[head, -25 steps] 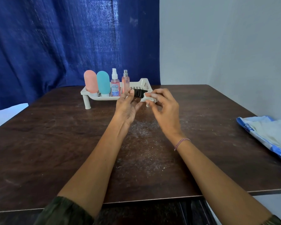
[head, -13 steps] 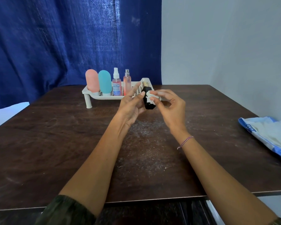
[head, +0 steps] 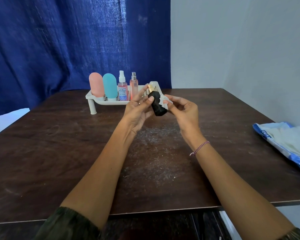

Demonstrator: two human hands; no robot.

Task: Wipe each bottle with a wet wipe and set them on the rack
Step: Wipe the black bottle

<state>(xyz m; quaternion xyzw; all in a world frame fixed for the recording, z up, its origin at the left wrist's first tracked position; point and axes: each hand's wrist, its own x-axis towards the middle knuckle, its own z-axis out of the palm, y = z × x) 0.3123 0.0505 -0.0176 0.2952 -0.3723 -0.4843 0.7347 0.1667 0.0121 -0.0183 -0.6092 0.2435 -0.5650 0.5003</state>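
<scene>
The fingers (head: 140, 96) of the left hand (head: 137, 111) are wrapped round a black bottle (head: 156, 105), with the thumb lying across its front and the other fingers behind it. A ring (head: 139, 103) shows on one finger. The right hand (head: 184, 112) has its fingers curled and pinches a crumpled white wet wipe (head: 163, 101), which is pressed against the right side of the bottle. A braided bracelet (head: 199, 147) sits on the right wrist.

The black bottle is held in the air above the counter (head: 59, 144), leaning a little to the left, with its gold cap (head: 150, 87) uppermost. It is just in front of the right end of the rack (head: 93, 98).

The white rack stands on short legs at the far side of the counter. Four bottles stand upright on it in a row. From the left they are a pink bottle (head: 96, 87), a teal bottle (head: 109, 88), a spray bottle (head: 122, 90) with a white top, and a slim pink spray bottle (head: 133, 87).

At the right edge of the counter, well apart from the hands, lies a blue and white wipe pack (head: 287, 141). Behind the counter hang a dark blue curtain (head: 76, 40) and a pale wall (head: 232, 40).
</scene>
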